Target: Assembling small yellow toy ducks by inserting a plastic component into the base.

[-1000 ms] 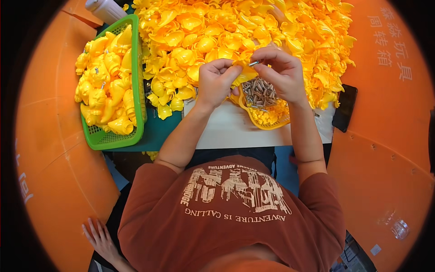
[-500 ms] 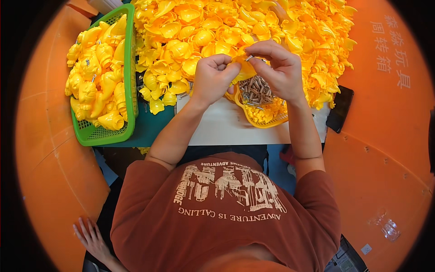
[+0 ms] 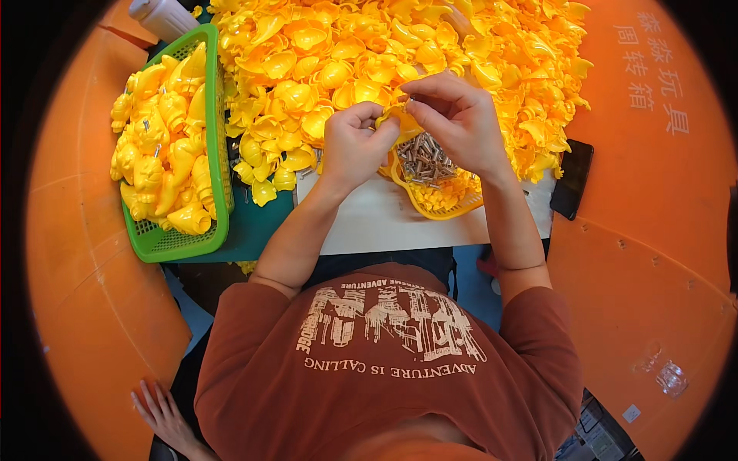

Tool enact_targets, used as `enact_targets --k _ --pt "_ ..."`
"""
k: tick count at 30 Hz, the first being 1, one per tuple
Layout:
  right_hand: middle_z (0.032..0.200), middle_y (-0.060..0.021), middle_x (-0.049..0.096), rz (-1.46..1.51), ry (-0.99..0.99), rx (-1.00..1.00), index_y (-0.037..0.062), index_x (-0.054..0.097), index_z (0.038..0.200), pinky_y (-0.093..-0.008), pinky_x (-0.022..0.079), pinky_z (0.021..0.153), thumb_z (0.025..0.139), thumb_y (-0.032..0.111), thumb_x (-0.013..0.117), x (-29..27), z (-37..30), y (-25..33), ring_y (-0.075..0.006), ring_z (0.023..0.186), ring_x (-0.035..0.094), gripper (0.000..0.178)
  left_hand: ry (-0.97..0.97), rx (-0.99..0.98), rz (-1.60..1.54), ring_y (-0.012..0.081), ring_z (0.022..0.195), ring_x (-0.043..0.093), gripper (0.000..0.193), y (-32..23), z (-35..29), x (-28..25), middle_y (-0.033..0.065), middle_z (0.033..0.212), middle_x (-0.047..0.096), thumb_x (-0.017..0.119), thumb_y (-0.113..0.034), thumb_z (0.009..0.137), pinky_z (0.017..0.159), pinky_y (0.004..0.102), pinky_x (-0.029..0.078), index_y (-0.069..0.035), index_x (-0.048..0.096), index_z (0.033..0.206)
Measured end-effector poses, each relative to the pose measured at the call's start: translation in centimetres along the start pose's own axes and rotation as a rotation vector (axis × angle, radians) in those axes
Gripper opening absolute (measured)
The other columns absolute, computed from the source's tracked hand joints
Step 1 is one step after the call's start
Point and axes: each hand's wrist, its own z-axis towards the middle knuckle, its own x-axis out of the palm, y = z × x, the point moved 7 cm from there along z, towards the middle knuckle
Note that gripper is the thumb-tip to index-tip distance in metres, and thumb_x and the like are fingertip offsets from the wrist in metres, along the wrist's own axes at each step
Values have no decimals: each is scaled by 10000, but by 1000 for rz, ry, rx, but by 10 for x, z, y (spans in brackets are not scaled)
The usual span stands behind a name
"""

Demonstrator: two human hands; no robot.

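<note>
My left hand (image 3: 355, 146) is closed around a hollow yellow plastic piece (image 3: 399, 123), gripping it between thumb and bent fingers. Thumb and forefinger of my right hand (image 3: 463, 127) are pinched at the upper edge of that piece, on a small metal pin (image 3: 408, 101) that is mostly hidden by the fingertips. Just below both hands is a yellow basket (image 3: 427, 209), holding many short metal pins (image 3: 423, 160) and small yellow bits (image 3: 446, 192). Behind the hands spreads a big heap of yellow plastic shells (image 3: 330, 58).
A green basket (image 3: 219, 154) of yellow assembled-looking pieces (image 3: 160, 146) stands at the left, a pale bottle (image 3: 163, 17) behind it. On the right lies a dark phone (image 3: 573, 180). Orange panels (image 3: 638, 230) flank the table. Another person's hand (image 3: 165, 419) rests at lower left.
My right fingertips have come down and left, bringing the metal pin against the yellow piece. The whole view has shifted slightly. My left hand keeps its grip.
</note>
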Motion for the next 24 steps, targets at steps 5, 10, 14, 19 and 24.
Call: enact_targets --k 5,10,14,19,24 --pt "893 -25 575 244 117 121 -25 596 957 -195 460 693 806 -4 587 3 -3 -10 -73 796 566 152 93 -69 -117 38 434 503 85 -5 -5 7 5 570 551 583 -50 803 345 181 367 23 580 760" --pt "892 -26 584 248 108 139 -28 591 954 -199 466 720 808 -1 579 -1 -5 -18 -74 835 577 149 144 -89 -135 39 457 518 83 -1 -7 12 20 610 576 578 -53 811 350 178 400 25 577 782" --pt "878 -35 605 259 97 125 -32 595 970 -211 474 729 814 20 598 1 1 -23 -88 836 589 164 192 -214 -242 63 427 524 129 15 -7 16 40 629 594 584 -90 825 348 169 392 21 558 884" --pt "905 -72 629 253 156 106 -37 594 1013 -222 480 739 837 40 584 -3 25 -35 -98 841 595 192 153 -187 -256 102 476 567 174 9 1 8 68 705 616 547 -82 852 396 195 432 8 516 997" --pt "915 -114 642 -752 165 48 0 581 1072 -262 473 755 727 152 691 -27 78 -71 -191 804 621 393 -124 -16 -432 215 742 643 199 2 17 -22 139 912 612 476 -33 870 587 287 527 17 473 1062"
